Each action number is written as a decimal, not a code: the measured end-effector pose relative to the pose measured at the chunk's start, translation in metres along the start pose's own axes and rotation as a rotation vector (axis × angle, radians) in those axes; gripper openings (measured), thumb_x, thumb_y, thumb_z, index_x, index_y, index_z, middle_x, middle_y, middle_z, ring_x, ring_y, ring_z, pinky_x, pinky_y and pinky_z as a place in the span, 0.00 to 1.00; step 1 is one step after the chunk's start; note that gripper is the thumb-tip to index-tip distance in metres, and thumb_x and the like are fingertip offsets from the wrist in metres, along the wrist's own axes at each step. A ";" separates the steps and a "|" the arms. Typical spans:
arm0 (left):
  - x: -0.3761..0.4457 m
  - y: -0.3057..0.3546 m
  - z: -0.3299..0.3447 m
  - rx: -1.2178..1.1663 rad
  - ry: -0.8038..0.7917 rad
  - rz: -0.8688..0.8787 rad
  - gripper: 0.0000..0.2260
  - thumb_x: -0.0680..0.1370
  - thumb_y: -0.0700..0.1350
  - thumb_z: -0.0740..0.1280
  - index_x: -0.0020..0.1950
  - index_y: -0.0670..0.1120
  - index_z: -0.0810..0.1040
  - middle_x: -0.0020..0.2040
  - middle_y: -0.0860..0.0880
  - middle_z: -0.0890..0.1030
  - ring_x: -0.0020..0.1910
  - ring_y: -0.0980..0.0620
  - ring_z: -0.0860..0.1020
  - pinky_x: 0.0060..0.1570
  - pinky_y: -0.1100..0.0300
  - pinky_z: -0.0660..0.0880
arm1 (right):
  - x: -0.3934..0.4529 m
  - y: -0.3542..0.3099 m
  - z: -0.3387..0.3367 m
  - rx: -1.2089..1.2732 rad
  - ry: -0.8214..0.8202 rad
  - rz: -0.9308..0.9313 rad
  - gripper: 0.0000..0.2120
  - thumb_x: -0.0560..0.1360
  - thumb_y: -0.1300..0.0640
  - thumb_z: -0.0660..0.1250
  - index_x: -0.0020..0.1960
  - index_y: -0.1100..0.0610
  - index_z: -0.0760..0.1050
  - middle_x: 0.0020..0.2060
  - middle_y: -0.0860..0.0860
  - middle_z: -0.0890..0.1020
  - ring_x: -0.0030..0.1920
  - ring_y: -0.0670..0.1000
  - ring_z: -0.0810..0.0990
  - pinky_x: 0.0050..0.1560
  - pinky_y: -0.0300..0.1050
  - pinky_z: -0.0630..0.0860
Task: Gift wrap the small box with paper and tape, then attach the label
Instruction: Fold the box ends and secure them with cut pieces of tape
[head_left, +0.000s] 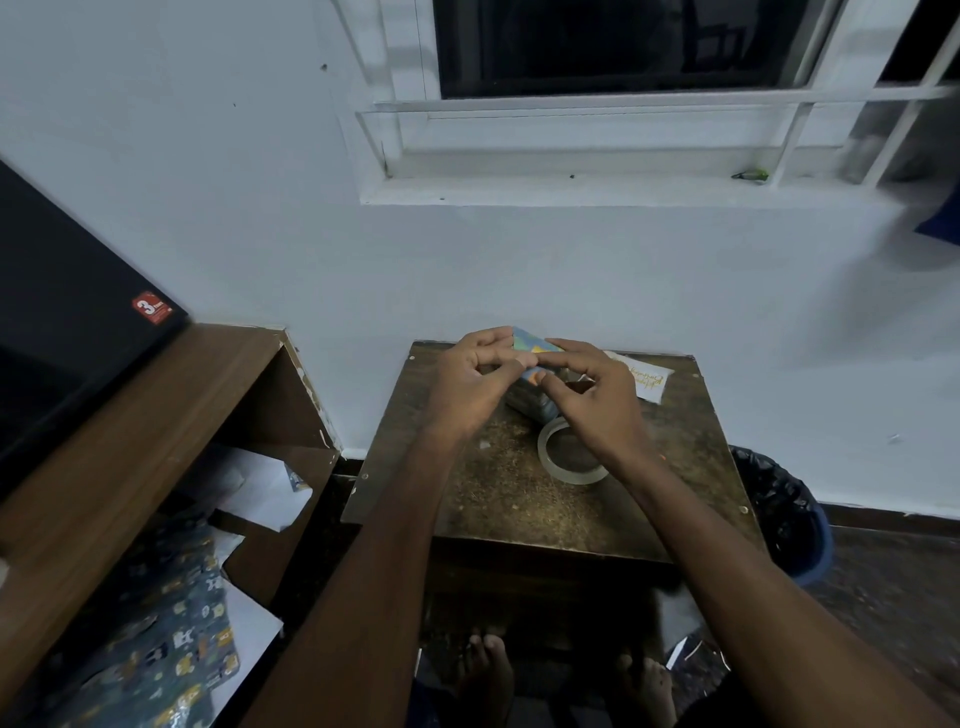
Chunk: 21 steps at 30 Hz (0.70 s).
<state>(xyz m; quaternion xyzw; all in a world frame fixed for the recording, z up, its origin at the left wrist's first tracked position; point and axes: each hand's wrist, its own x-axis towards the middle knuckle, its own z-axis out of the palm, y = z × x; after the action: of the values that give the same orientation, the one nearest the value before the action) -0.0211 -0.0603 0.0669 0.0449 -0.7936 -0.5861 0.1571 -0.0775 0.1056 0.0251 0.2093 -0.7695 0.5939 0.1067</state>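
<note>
One wrapped box (530, 382) stands on the small brown table (498, 499), toward its 12 o'clock edge; its patterned paper shows blue, yellow and orange patches on top. Two hands meet over it; the left hand (475, 382) comes in from 8 o'clock, fingers curled, its grip narrow and pinching at the box's top edge; the right hand (597, 400) comes in from 4 o'clock, forefinger laid along the top, thumb and other fingers curled against the near side, so its grip also holds the box. The box sits between the two grips, mostly hidden below the knuckles. One roll of clear tape (569, 452) lies flat on the table at 6 o'clock of the box, just beside it, partly under the right wrist. One white label (647, 382) with gold script lies at 3 o'clock of the box, near the table's far right corner. Sheets of patterned wrapping paper (176, 644) lie in the shelf unit (130, 447) at 8 o'clock; one bin with a black liner (784, 509) stands at 4 o'clock.
</note>
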 end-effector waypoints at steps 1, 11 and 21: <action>0.000 -0.002 0.000 0.037 0.004 0.019 0.08 0.80 0.46 0.74 0.57 0.47 0.89 0.69 0.55 0.80 0.67 0.62 0.76 0.49 0.83 0.67 | -0.001 0.000 0.001 0.033 0.010 0.022 0.09 0.76 0.59 0.75 0.53 0.48 0.88 0.55 0.45 0.86 0.56 0.43 0.82 0.54 0.49 0.81; 0.007 -0.017 0.009 0.068 0.083 0.094 0.08 0.75 0.40 0.80 0.51 0.49 0.90 0.66 0.54 0.81 0.63 0.66 0.77 0.54 0.79 0.71 | -0.002 -0.004 0.002 0.100 0.029 0.061 0.06 0.74 0.58 0.78 0.51 0.51 0.88 0.57 0.46 0.86 0.62 0.39 0.80 0.53 0.30 0.75; 0.009 -0.021 0.012 0.053 0.102 0.099 0.09 0.74 0.40 0.80 0.53 0.48 0.90 0.64 0.55 0.82 0.63 0.65 0.78 0.54 0.77 0.73 | -0.001 -0.003 0.002 0.088 0.035 0.066 0.08 0.74 0.57 0.79 0.53 0.52 0.87 0.57 0.48 0.86 0.63 0.40 0.80 0.51 0.25 0.73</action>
<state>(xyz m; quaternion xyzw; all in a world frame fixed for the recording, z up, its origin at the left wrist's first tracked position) -0.0356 -0.0582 0.0462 0.0396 -0.8010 -0.5533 0.2249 -0.0749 0.1032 0.0268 0.1779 -0.7472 0.6338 0.0914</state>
